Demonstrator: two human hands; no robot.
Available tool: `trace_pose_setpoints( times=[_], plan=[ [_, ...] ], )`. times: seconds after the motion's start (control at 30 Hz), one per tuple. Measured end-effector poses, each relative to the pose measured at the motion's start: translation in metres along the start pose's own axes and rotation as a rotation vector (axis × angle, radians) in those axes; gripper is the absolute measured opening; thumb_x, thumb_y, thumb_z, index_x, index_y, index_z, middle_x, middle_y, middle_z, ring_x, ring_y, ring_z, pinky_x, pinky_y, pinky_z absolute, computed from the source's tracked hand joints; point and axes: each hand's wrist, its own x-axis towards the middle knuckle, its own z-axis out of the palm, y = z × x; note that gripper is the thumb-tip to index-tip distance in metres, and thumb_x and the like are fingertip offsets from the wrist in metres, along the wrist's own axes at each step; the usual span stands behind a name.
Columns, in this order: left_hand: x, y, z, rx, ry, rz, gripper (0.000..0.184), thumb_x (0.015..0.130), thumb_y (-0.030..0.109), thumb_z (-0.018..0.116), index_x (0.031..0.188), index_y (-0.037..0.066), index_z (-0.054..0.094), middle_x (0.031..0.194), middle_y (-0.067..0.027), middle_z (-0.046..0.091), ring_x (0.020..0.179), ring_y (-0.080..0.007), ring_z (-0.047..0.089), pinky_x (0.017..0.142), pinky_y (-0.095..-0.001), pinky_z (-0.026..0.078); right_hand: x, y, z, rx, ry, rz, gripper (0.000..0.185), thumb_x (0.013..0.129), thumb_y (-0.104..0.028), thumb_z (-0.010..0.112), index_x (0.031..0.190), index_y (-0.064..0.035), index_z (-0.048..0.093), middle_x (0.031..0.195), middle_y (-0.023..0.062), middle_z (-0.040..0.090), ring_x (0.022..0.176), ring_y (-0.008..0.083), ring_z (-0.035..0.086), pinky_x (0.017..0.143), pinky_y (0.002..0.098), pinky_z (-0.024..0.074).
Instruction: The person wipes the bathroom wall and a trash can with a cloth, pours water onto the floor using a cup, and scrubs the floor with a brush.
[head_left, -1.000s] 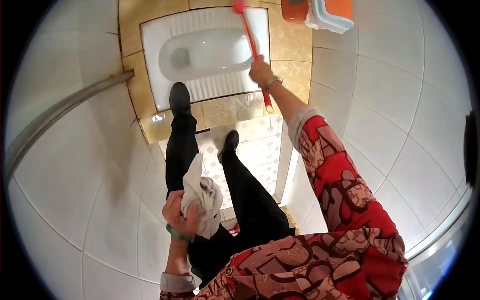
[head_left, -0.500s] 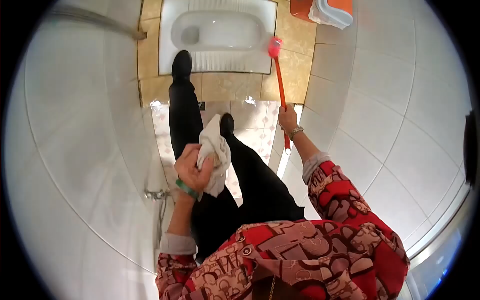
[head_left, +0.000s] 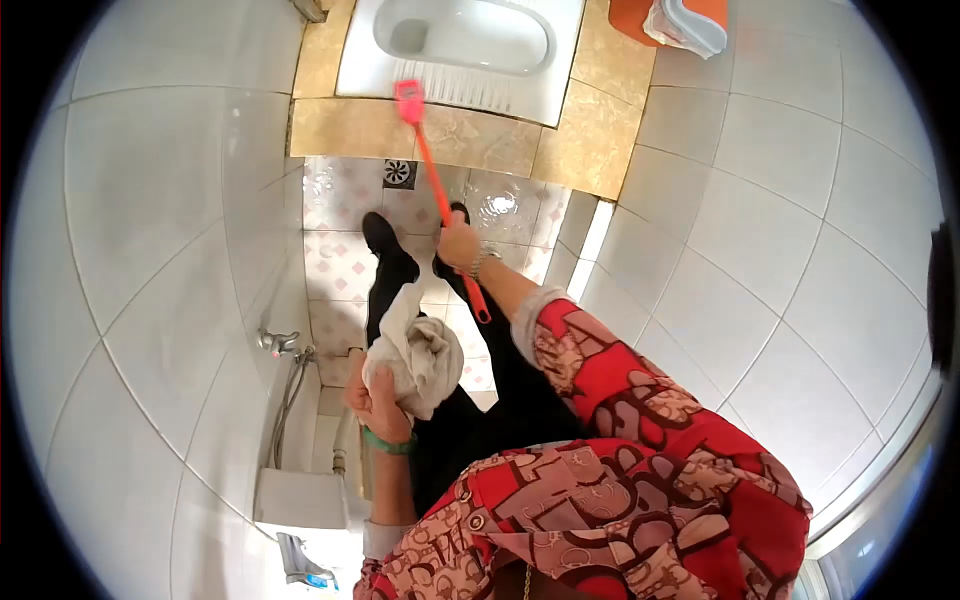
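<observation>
My right hand (head_left: 460, 247) is closed round the red handle of a long toilet brush (head_left: 431, 165), near its lower part. The pink head lies over the near edge of the white squat toilet (head_left: 455, 86), by the ribbed footrest; its bristles do not show. A crumpled off-white cloth (head_left: 425, 352) is bunched in my left hand (head_left: 382, 408), which is held low in front of my legs. Part of that hand's grip is hidden by the cloth.
A tan tiled step (head_left: 480, 143) surrounds the toilet. Below it, the wet patterned floor has a drain (head_left: 399, 174). An orange bin (head_left: 630, 20) with a liner stands at upper right. On the left wall are a tap (head_left: 278, 343) with a hose and a white box (head_left: 300, 497).
My right hand has swung left with the brush, from the toilet's right side to its near left edge. My left foot has come back off the step to the floor.
</observation>
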Motion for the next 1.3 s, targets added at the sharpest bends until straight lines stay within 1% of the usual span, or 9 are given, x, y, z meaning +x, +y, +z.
trace_pose_setpoints(
  times=[0.2, 0.3, 0.4, 0.53, 0.77, 0.9, 1.0, 1.1, 1.3],
  plan=[
    [0.001, -0.012, -0.019, -0.209, 0.063, -0.244, 0.022, 0.082, 0.013, 0.050, 0.089, -0.005, 0.059, 0.079, -0.0050, 0.059, 0.070, -0.0114, 0.054, 0.063, -0.0248, 0.044, 0.037, 0.026, -0.025, -0.024, 0.430, -0.230, 0.020, 0.084, -0.016, 0.044, 0.094, 0.0000, 0.039, 0.066, 0.0230, 0.054, 0.056, 0.0359, 0.057, 0.044, 0.0432, 0.0450],
    [0.006, -0.012, -0.029, -0.211, 0.129, -0.281, 0.023, 0.082, 0.016, 0.051, 0.087, -0.005, 0.059, 0.080, -0.0062, 0.060, 0.070, -0.0131, 0.056, 0.063, -0.0259, 0.046, 0.048, -0.019, -0.058, 0.510, 0.208, 0.537, 0.020, 0.085, -0.017, 0.043, 0.080, 0.0011, 0.049, 0.063, 0.0151, 0.053, 0.049, 0.0243, 0.054, 0.035, 0.0346, 0.0411],
    [0.013, -0.017, -0.042, -0.286, 0.192, -0.353, 0.023, 0.082, 0.018, 0.052, 0.085, -0.003, 0.059, 0.079, -0.0061, 0.059, 0.068, -0.0125, 0.056, 0.061, -0.0254, 0.045, 0.048, -0.048, 0.011, -0.113, -0.003, -0.228, 0.021, 0.080, -0.017, 0.047, 0.075, 0.0010, 0.056, 0.076, 0.0180, 0.054, 0.064, 0.0297, 0.054, 0.057, 0.0385, 0.0455],
    [0.014, -0.007, -0.057, -0.253, 0.219, -0.377, 0.021, 0.082, 0.019, 0.051, 0.080, -0.001, 0.058, 0.075, -0.0044, 0.057, 0.065, -0.0117, 0.054, 0.059, -0.0252, 0.045, 0.045, -0.096, 0.040, -0.416, -0.233, -0.457, 0.020, 0.076, -0.017, 0.050, 0.076, -0.0017, 0.063, 0.093, 0.0221, 0.056, 0.078, 0.0349, 0.056, 0.071, 0.0371, 0.0466],
    [0.021, -0.014, -0.063, -0.336, 0.269, -0.463, 0.022, 0.083, 0.020, 0.048, 0.071, 0.002, 0.055, 0.069, -0.0019, 0.053, 0.065, -0.0109, 0.051, 0.059, -0.0254, 0.044, -0.022, 0.084, -0.040, -0.118, -0.055, 0.152, 0.041, 0.079, -0.009, 0.044, 0.114, 0.0051, 0.027, 0.067, 0.0245, 0.056, 0.070, 0.0423, 0.058, 0.062, 0.0511, 0.0454],
    [0.016, -0.019, -0.065, -0.308, 0.165, -0.472, 0.022, 0.083, 0.019, 0.048, 0.070, 0.003, 0.054, 0.071, -0.0024, 0.054, 0.068, -0.0114, 0.052, 0.061, -0.0262, 0.044, -0.030, 0.108, -0.045, -0.486, 0.028, 0.020, 0.020, 0.075, -0.013, 0.047, 0.072, 0.0025, 0.060, 0.089, 0.0222, 0.051, 0.065, 0.0338, 0.058, 0.061, 0.0410, 0.0499],
    [0.006, -0.048, -0.075, -0.428, 0.205, -0.511, 0.022, 0.083, 0.020, 0.048, 0.074, 0.002, 0.057, 0.073, -0.0035, 0.056, 0.070, -0.0121, 0.053, 0.062, -0.0260, 0.044, 0.003, 0.088, 0.024, -1.039, -0.182, -0.243, 0.016, 0.075, -0.017, 0.053, 0.072, -0.0031, 0.059, 0.067, 0.0117, 0.055, 0.067, 0.0226, 0.051, 0.062, 0.0348, 0.0452],
    [-0.003, -0.051, -0.062, -0.457, 0.266, -0.542, 0.022, 0.083, 0.022, 0.049, 0.080, 0.002, 0.057, 0.080, -0.0056, 0.057, 0.076, -0.0151, 0.055, 0.067, -0.0290, 0.045, -0.002, 0.050, 0.052, 0.014, -0.041, 0.093, 0.015, 0.080, -0.019, 0.050, 0.081, -0.0049, 0.056, 0.068, 0.0136, 0.056, 0.067, 0.0246, 0.052, 0.060, 0.0360, 0.0433],
    [-0.030, -0.058, -0.037, -0.636, 0.250, -0.631, 0.028, 0.084, 0.026, 0.047, 0.088, 0.000, 0.056, 0.089, -0.0084, 0.057, 0.083, -0.0180, 0.056, 0.075, -0.0317, 0.046, -0.026, 0.058, -0.016, 0.055, 0.074, -0.172, 0.022, 0.085, -0.023, 0.044, 0.090, -0.0020, 0.043, 0.060, 0.0136, 0.051, 0.040, 0.0237, 0.048, 0.036, 0.0353, 0.0396]
  ],
)
